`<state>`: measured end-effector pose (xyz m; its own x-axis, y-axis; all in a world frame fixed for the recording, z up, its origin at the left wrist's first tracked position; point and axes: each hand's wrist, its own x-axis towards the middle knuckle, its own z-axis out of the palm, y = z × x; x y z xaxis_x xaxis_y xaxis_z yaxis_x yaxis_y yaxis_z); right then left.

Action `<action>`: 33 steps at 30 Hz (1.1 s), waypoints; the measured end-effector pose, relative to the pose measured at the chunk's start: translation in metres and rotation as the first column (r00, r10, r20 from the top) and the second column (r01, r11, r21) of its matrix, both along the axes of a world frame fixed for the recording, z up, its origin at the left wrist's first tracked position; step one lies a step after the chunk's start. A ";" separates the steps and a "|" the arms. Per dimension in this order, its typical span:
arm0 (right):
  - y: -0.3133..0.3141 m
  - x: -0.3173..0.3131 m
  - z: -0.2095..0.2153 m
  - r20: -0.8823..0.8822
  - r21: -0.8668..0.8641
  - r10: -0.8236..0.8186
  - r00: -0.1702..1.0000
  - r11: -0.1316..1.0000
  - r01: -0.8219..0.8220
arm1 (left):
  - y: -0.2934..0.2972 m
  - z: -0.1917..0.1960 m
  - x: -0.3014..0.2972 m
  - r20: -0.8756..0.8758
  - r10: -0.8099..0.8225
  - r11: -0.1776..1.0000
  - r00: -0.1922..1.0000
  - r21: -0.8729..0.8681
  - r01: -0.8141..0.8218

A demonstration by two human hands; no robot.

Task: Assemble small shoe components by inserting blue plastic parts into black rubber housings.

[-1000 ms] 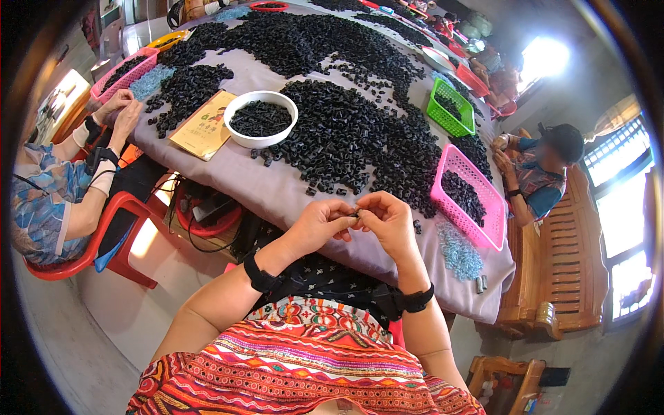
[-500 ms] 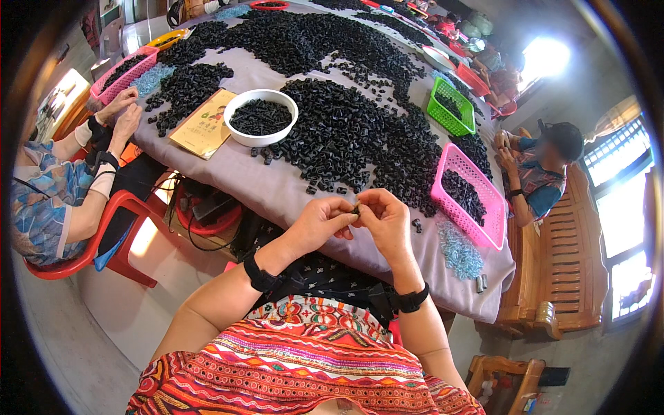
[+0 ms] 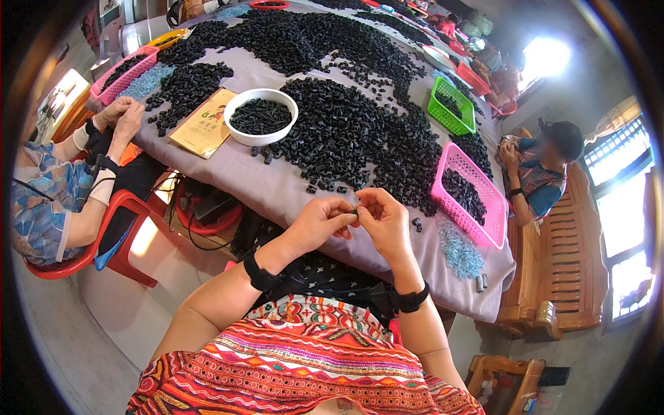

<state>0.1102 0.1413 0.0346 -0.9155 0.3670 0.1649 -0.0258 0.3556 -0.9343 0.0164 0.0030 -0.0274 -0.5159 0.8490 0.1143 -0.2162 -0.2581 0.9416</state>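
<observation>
One dark piece point(image 3: 356, 212) sits pinched between left fingers point(image 3: 336, 203) and right fingers point(image 3: 377, 198).

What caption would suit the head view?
Left hand and right hand hold a small dark piece near heaped black pieces.

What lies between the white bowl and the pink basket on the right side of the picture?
In the head view, a heap of small black pieces fills the stretch between the white bowl and the pink basket.
</observation>
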 end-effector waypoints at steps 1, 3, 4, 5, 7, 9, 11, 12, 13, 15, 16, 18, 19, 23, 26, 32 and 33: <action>-0.001 -0.001 0.000 0.002 0.002 0.001 1.000 1.000 -0.001 | -0.001 0.000 0.000 0.009 0.001 1.000 1.000 0.001 -0.001; -0.004 -0.001 0.001 -0.018 0.101 -0.013 1.000 0.995 0.015 | -0.002 0.000 0.000 0.018 0.001 1.000 1.000 0.001 -0.001; -0.005 -0.001 0.003 -0.018 0.100 -0.013 1.000 0.995 0.014 | -0.001 0.000 -0.001 -0.003 0.003 1.000 1.000 -0.006 -0.003; -0.006 -0.001 0.005 -0.013 0.133 -0.027 1.000 0.991 0.028 | -0.001 0.000 -0.001 -0.023 0.005 1.000 1.000 -0.013 -0.005; -0.009 -0.001 0.007 -0.010 0.166 -0.040 0.999 0.985 0.041 | -0.001 -0.001 -0.001 -0.009 0.004 1.000 1.000 -0.010 -0.004; -0.013 0.001 0.007 -0.023 0.155 -0.081 0.996 0.984 0.084 | -0.001 -0.002 -0.001 0.006 0.001 1.000 1.000 -0.006 -0.001; -0.012 0.001 -0.001 -0.043 0.158 -0.081 0.996 0.984 0.087 | 0.000 -0.002 -0.001 0.044 0.014 1.000 0.999 -0.017 -0.014; -0.012 0.000 -0.002 -0.064 0.161 -0.076 0.995 0.983 0.086 | 0.000 -0.003 -0.002 0.044 0.015 1.000 0.999 -0.016 -0.015; -0.013 0.001 -0.002 -0.064 0.162 -0.076 0.995 0.983 0.085 | 0.001 -0.005 -0.002 0.049 0.018 1.000 0.999 -0.015 -0.017; -0.016 0.004 0.000 -0.067 0.292 -0.046 0.997 0.954 0.064 | 0.000 -0.006 -0.002 0.053 0.020 1.000 0.998 -0.012 -0.019; -0.016 0.004 0.001 -0.067 0.292 -0.047 0.997 0.954 0.064 | 0.000 -0.005 -0.002 0.060 0.029 0.999 0.998 -0.019 -0.028; -0.017 0.004 0.006 0.005 0.356 -0.008 1.000 0.935 0.005 | -0.001 -0.005 -0.004 0.068 0.041 0.999 0.997 -0.026 -0.039; -0.019 0.004 0.011 0.006 0.356 -0.005 1.000 0.935 0.002 | -0.001 -0.005 -0.006 0.118 0.073 0.997 0.990 -0.014 -0.072; -0.019 0.001 0.015 -0.041 0.663 -0.013 0.999 0.748 0.037 | -0.001 0.003 -0.006 0.210 0.130 0.991 0.969 -0.050 -0.123; -0.022 -0.006 -0.005 -0.048 0.806 -0.028 0.998 0.589 0.055 | 0.004 -0.006 -0.002 0.194 0.116 0.992 0.974 0.034 -0.125; -0.028 -0.012 -0.017 -0.083 0.765 -0.043 0.996 0.637 0.092 | 0.005 -0.011 -0.004 0.219 0.127 0.987 0.967 0.067 -0.145; -0.026 -0.012 -0.016 -0.068 0.762 -0.038 0.997 0.643 0.077 | 0.005 -0.009 -0.004 0.220 0.127 0.987 0.967 0.068 -0.145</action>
